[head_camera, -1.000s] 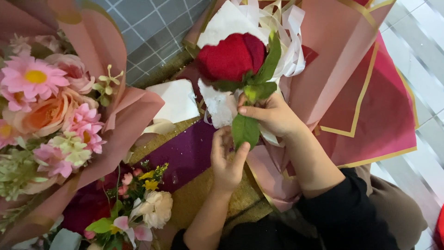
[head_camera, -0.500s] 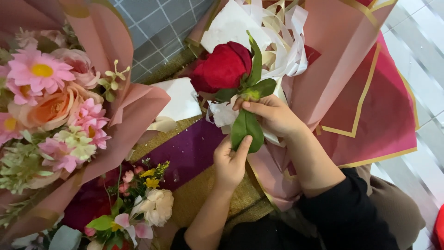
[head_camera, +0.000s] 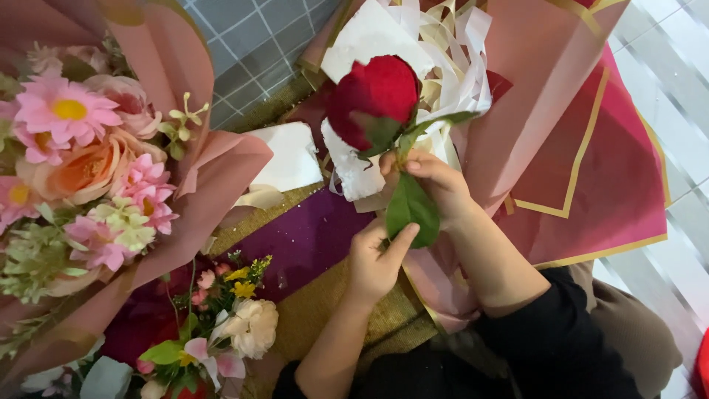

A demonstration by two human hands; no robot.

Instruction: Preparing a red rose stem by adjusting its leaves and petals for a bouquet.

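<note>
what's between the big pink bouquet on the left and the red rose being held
In the head view, a white foam-like block on purple wrapping paper lies between the pink bouquet and the red rose, which the right hand holds.

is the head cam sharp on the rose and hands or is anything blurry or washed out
Head view: the red rose and the green leaf are fairly sharp, as are the right hand and left hand; the white paper strips look slightly overexposed; the pink bouquet at the left edge is a little soft; lighting is even, with no hard shadows.
</note>
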